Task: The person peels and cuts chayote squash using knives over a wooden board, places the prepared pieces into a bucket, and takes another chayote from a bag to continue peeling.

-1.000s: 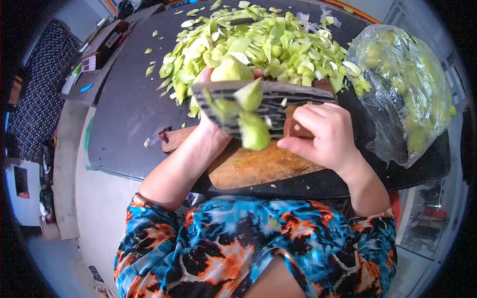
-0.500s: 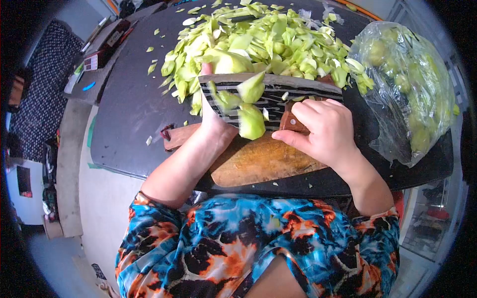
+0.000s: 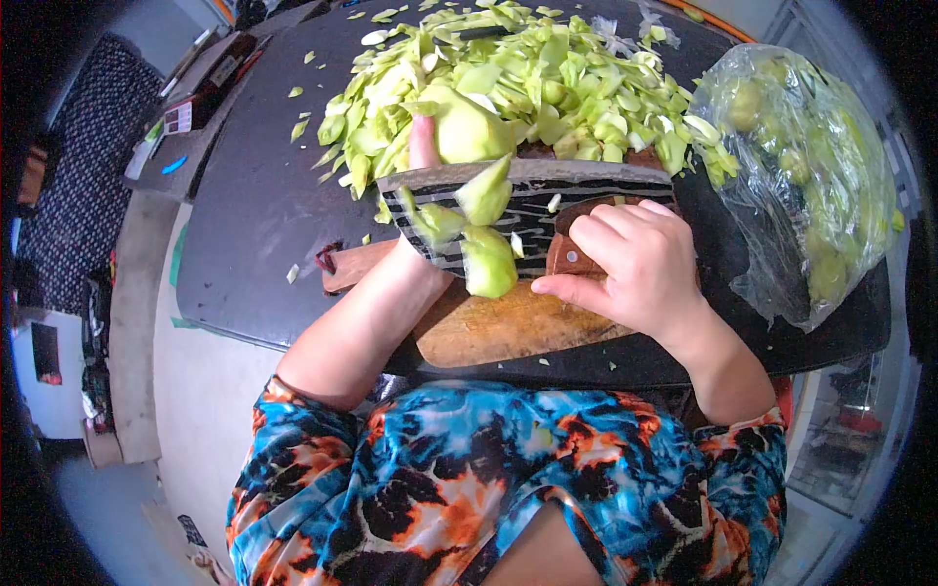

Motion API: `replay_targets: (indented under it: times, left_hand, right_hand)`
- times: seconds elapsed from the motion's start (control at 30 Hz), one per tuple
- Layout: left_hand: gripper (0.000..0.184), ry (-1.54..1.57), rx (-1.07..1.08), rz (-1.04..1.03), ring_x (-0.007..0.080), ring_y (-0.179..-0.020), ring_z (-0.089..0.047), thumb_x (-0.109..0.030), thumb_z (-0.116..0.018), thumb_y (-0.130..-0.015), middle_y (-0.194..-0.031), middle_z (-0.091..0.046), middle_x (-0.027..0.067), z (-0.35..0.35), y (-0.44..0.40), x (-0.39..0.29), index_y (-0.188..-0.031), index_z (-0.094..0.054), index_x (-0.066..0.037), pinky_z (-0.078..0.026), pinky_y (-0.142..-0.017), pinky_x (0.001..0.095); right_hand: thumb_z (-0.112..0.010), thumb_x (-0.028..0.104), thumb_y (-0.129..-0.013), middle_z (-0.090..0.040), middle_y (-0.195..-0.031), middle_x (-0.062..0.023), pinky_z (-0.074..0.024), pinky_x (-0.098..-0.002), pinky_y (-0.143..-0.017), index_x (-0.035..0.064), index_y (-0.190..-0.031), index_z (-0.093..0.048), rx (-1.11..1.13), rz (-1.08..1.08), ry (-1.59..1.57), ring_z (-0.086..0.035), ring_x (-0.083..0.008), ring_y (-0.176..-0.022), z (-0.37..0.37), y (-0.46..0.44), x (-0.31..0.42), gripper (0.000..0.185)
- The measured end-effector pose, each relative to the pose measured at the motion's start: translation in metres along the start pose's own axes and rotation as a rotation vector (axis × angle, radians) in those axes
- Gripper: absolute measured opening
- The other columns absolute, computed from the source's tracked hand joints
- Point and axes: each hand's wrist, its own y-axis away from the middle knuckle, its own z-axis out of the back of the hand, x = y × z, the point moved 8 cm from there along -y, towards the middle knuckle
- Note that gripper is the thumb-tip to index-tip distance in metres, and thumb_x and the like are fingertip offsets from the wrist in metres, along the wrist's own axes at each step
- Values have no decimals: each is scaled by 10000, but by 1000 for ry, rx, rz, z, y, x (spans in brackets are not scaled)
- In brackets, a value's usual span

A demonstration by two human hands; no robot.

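Note:
A broad knife (image 3: 586, 186) with a dark striped blade lies across the view, green slices stuck to its face. My right hand (image 3: 640, 259) is wrapped round its brown handle. Behind the blade, my left hand (image 3: 423, 145) holds a pale green peeled fruit (image 3: 471, 127); most of its fingers are hidden, with one showing at the fruit's left side. Below both hands is a wooden cutting board (image 3: 518, 327). A large heap of green slices (image 3: 576, 83) spreads just beyond the fruit.
A clear plastic bag (image 3: 806, 166) of green fruit sits at the right of the dark table (image 3: 244, 225). Crumpled clear plastic (image 3: 616, 37) lies behind the heap. To the left stands a side surface with boxes (image 3: 205, 88).
The knife blade rose, then came down again, uncovering more of the fruit. A slice now stands near the top of the fruit, by my left finger.

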Motion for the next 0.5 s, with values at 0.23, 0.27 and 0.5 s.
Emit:
replay_targets:
  times: [0.23, 0.27, 0.5]
  left_hand:
    - [714, 41, 22, 68, 231, -1056, -576, -691, -378, -863, -1183, -584, 88, -3, 2, 4, -1283, -490, -125, -461, -917, 373]
    - [712, 44, 25, 78, 233, -1056, -576, -691, -379, -863, -1182, -585, 89, -4, 3, 5, -1281, -491, -125, -461, -919, 374]
    - [702, 52, 32, 93, 243, -1058, -581, -686, -388, -863, -1176, -589, 98, -3, 3, 6, -1267, -502, -122, -460, -929, 388]
  right_hand:
    - [-712, 527, -671, -503, -621, -42, -403, -344, -528, 101, -650, -526, 4, -16, -24, -536, -242, -567, -1, 1, -3, 465]
    - [-714, 526, -669, -501, -619, -42, -403, -344, -528, 101, -650, -526, 6, -19, -27, -536, -242, -567, -1, 1, -3, 465]
    - [-716, 528, -667, -493, -602, -42, -399, -345, -525, 98, -640, -519, -9, 8, -42, -532, -244, -559, 1, 0, 0, 473]
